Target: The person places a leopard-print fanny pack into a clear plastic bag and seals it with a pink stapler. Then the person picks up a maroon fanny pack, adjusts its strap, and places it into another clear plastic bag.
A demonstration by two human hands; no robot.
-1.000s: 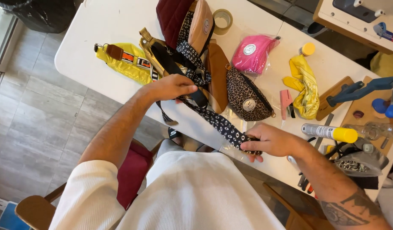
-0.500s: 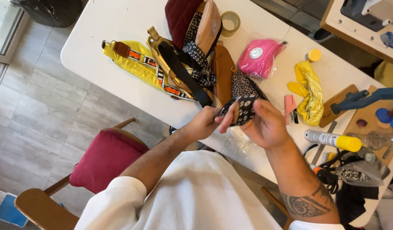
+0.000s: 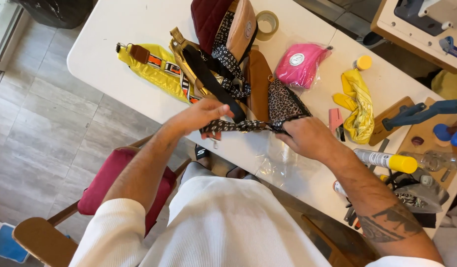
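Head view, person seated at the white table, both hands working at its near edge.

Change since half a second ago: the hands were bunched close together with the dark patterned fabric strap gathered between them; now they are drawing apart, and the strap is running taut and nearly level from one hand to the other. A second ago the left hand was resting up on the pile of bags while the right held the strap's free end low at the table edge. Reading: the strap is being pulled straight, which looks like smoothing or untwisting, not setting down.

Left hand: fingers are closing on the strap's left end, thumb side toward the table; a short end is hanging below it.

Right hand: fingers are curling tight round the other end, just beside the leopard-print pouch. Whether the strap is fastened to that pouch I cannot tell; the knuckles are hiding the join.

Around them: a black webbing strap is crossing a gold quilted bag just behind the left hand; a shiny yellow bag with striped strap is lying further left; a pink pouch in clear plastic wrap and a roll of tape are sitting well behind. A white spray can with yellow cap is lying to the right of the right forearm. A red-cushioned wooden chair is standing under the left arm.
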